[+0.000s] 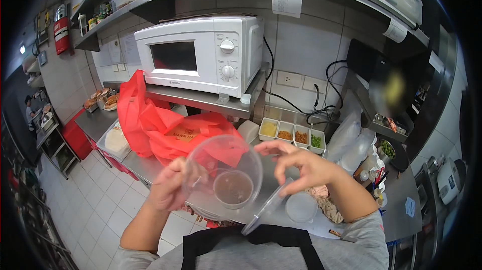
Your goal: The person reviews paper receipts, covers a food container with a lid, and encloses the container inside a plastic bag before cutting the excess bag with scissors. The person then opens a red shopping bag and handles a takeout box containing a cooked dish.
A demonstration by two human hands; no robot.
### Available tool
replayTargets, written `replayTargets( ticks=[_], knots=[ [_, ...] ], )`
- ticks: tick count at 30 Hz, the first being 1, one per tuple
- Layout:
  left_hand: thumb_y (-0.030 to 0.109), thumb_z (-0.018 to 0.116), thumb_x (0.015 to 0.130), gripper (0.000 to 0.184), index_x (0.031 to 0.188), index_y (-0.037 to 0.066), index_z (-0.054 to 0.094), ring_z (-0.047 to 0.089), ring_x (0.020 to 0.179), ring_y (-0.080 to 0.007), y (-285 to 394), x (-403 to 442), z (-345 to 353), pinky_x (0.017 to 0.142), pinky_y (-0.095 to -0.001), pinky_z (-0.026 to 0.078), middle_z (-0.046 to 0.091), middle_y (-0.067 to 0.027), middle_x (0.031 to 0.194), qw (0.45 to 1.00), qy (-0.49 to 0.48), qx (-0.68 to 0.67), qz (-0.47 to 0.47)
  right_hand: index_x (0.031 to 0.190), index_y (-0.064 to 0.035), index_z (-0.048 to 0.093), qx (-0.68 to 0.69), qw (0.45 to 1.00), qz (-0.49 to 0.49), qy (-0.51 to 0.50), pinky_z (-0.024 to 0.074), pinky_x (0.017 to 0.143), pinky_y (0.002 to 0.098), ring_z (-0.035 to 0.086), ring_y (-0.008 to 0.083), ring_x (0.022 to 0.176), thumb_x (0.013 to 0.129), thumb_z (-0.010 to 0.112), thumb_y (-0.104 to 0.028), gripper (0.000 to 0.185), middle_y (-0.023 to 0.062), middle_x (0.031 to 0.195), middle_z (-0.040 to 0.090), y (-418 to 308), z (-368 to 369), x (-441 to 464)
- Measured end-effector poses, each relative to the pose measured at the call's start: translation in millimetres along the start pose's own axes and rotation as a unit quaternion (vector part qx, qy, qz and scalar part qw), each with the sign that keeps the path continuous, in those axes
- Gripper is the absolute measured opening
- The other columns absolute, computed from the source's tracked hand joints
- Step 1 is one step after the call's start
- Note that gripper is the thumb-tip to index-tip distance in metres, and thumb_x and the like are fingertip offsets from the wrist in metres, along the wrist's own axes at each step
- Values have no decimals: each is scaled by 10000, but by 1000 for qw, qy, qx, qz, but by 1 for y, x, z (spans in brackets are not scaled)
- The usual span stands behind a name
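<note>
My left hand [175, 182] is closed on the rim of a clear round plastic container [253, 162], tilted so that its mouth faces me. A brownish tone shows at its bottom; I cannot tell whether that is content or something seen through it. My right hand [304, 167] has its upper fingers raised and bent beside the container's rim. Lower down, its thumb meets the edge of a clear round lid [266, 209], which hangs slanted, nearly edge-on, before the black apron. Below this hand, another clear round container or lid [301, 207] lies on the counter.
Behind the hands lie a red bag [165, 129] and a white microwave [201, 56] on a metal shelf. Small white tubs of chopped food [285, 133] stand by the wall. Bottles [369, 169] crowd the right side, near a crumpled cloth [329, 207]. A person [31, 112] is far left.
</note>
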State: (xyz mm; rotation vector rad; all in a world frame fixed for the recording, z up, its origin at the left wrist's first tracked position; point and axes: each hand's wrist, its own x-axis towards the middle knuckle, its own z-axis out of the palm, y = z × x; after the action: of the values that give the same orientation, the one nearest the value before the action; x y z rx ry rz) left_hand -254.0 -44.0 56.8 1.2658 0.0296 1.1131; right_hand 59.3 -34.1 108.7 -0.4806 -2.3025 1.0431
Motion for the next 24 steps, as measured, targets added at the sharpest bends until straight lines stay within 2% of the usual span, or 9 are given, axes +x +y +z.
replayTargets(
  ticks=[4,5,9,11,12,13,18,21,24],
  knots=[
    [214,513,926,173,873,68,439,523,942,-280,1,12,6,766,-437,525,476,-66,824,993,-59,-5,103,753,-81,530,283,957,13,56,453,869,351,512,245,1142,698,756,-48,235,150,1317,426,20,11,6],
    [189,521,920,155,875,66,437,524,952,-276,-1,16,8,756,-428,525,478,-65,830,992,-55,-12,111,790,-69,498,250,963,16,96,510,733,294,619,215,960,737,711,0,230,151,1134,565,37,12,2],
    [63,551,881,114,927,63,446,546,958,-258,1,33,27,730,-395,514,511,-77,881,994,60,12,91,857,-88,457,350,906,13,236,503,589,324,620,216,670,773,666,-28,234,130,751,616,37,15,7],
    [2,571,836,191,985,75,475,566,931,-262,-6,44,30,732,-389,508,526,-98,934,957,48,231,171,861,-77,469,387,889,-2,246,536,608,317,643,215,706,787,642,12,208,132,805,637,37,8,8],
    [-29,581,813,246,1013,81,489,576,918,-263,-7,51,31,733,-385,505,534,-108,961,918,39,336,208,862,-71,475,405,879,-11,252,552,617,314,654,215,724,794,630,32,198,133,832,648,37,2,8],
    [9,672,738,337,1036,134,576,575,909,-276,2,68,33,741,-362,498,536,-123,1038,759,-30,548,350,866,-72,477,424,874,-24,238,554,629,316,653,216,743,801,624,24,188,134,845,648,37,-7,6],
    [101,793,601,344,905,228,696,531,943,-269,57,127,53,719,-345,487,532,-93,1072,377,-135,758,516,898,-80,483,463,846,-61,259,556,710,352,644,223,855,833,595,-16,144,139,910,645,23,-37,-6],
    [58,731,692,246,908,174,722,565,824,-229,108,197,55,678,-307,485,552,-65,969,256,-42,764,590,954,-114,489,447,827,-85,329,529,675,352,627,225,839,867,587,-79,136,114,918,641,25,-51,-34],
    [20,666,707,367,1053,142,665,561,808,-255,155,276,65,724,-342,455,572,-94,931,298,129,747,580,1005,-140,501,440,805,-98,386,500,613,320,622,216,761,887,581,-113,145,83,876,636,52,-53,-75]
  ],
)
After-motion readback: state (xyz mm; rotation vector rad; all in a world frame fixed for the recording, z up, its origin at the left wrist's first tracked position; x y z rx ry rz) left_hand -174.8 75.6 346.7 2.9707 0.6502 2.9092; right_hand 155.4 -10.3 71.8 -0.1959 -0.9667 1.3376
